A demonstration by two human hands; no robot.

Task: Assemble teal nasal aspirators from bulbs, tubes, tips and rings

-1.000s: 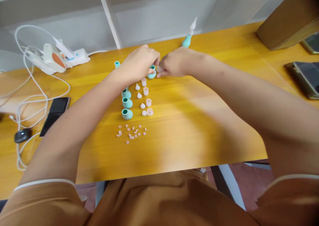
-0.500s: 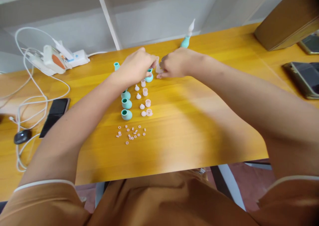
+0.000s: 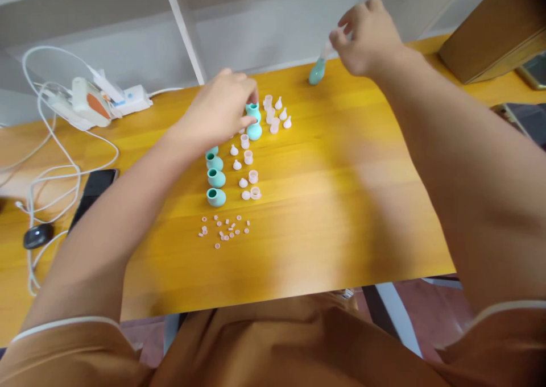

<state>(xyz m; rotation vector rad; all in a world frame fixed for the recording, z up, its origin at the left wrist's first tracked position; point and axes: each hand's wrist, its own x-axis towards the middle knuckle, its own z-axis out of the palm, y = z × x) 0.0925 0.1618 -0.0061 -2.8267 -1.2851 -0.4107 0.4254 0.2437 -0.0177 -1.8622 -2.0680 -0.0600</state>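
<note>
My left hand (image 3: 222, 111) is closed over the top of a teal bulb (image 3: 254, 130) on the yellow table (image 3: 324, 205), fingers pinching its neck. My right hand (image 3: 369, 34) is raised at the back of the table, its fingers pinched on the clear tip of an upright teal bulb with a long nozzle (image 3: 318, 71). A column of teal bulbs (image 3: 216, 178) stands below my left hand, with small clear caps (image 3: 251, 176) beside them. More caps and tips (image 3: 277, 111) lie near the held bulb. Several tiny pale rings (image 3: 224, 229) are scattered closer to me.
A white power strip with plugs and cables (image 3: 91, 100) lies at the far left. A black phone (image 3: 91, 191) and a dark mouse (image 3: 38, 235) sit by the left edge. A brown box (image 3: 490, 29) and another phone (image 3: 535, 71) are at the right.
My right hand left the spot beside my left hand and rose back and right to the tall nozzle bulb. Caps and tips it covered are now exposed. My left hand stayed on its bulb.
</note>
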